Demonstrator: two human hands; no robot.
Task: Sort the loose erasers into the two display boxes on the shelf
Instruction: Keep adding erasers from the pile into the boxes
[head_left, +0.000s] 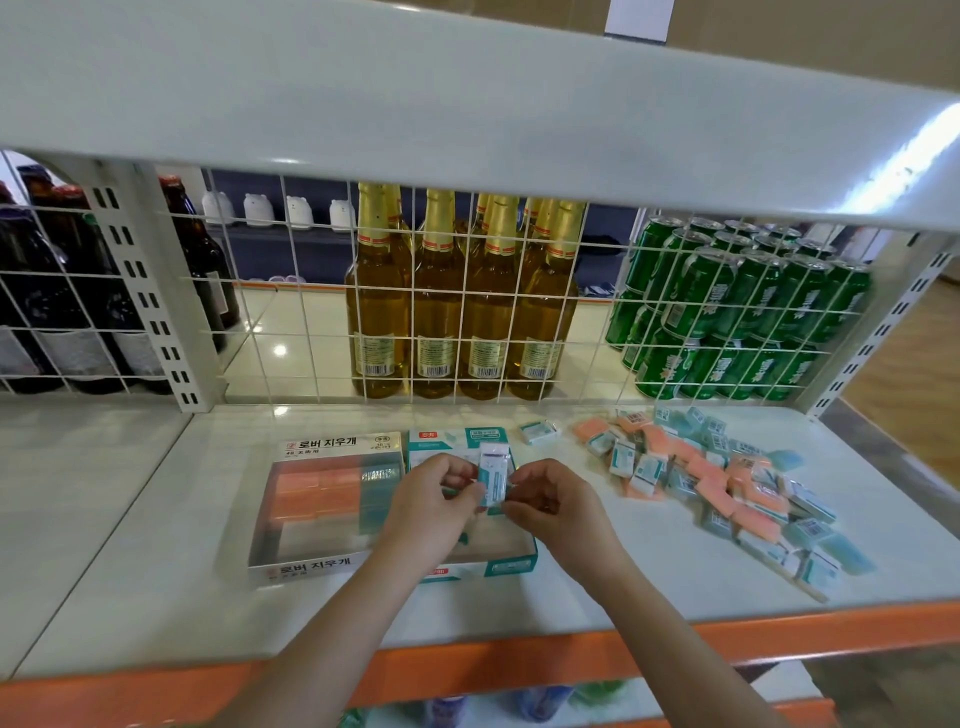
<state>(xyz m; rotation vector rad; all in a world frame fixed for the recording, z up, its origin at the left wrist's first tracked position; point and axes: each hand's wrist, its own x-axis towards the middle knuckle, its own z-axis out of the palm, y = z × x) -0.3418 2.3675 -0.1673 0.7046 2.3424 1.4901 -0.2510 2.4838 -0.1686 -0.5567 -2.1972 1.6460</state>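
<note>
Two display boxes stand side by side on the white shelf. The left box (317, 566) has Korean lettering and holds orange and teal erasers. The right box (511, 564) is white and teal, mostly hidden under my hands. My left hand (434, 501) and my right hand (553, 501) together pinch a small stack of white-and-teal wrapped erasers (493, 478) above the right box. A pile of loose erasers (717, 478), orange and teal-wrapped, spreads over the right part of the shelf. One wrapped eraser (540, 431) lies alone behind the boxes.
A wire grid (311, 312) closes the back of the shelf; behind it stand golden bottles (457, 312), green cans (737, 312) and dark bottles (62, 291). An upper shelf (467, 104) overhangs. The shelf's front edge (519, 660) is orange.
</note>
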